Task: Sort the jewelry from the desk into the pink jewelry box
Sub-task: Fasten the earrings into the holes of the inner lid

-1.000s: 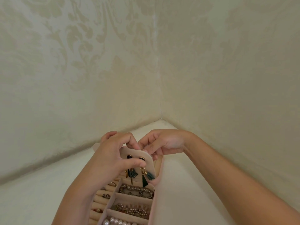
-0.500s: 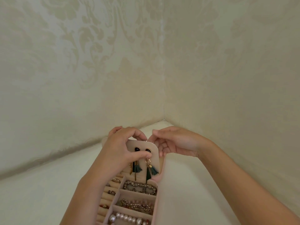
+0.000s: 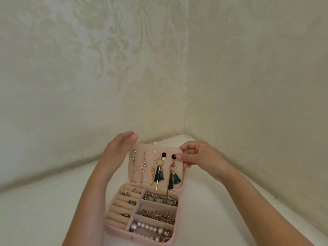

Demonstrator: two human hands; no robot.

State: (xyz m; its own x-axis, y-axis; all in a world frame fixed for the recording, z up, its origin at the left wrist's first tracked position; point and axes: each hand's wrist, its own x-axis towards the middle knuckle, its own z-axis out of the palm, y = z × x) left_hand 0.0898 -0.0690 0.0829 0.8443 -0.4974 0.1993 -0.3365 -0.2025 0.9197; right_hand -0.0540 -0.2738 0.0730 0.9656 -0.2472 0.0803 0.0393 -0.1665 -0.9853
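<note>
R grip (image 3: 200, 155) pinches earring panel (image 3: 166, 148) edge, L grip (image 3: 119, 150) open beside it; best steady panel w/ both, check tassel earring (image 3: 173, 173) seated.

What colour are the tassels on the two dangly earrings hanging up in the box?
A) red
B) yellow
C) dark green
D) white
C: the tassel earrings hang on the earring panel, whose right edge the right hand pinches. Both tassels below their black studs are dark green.
</note>
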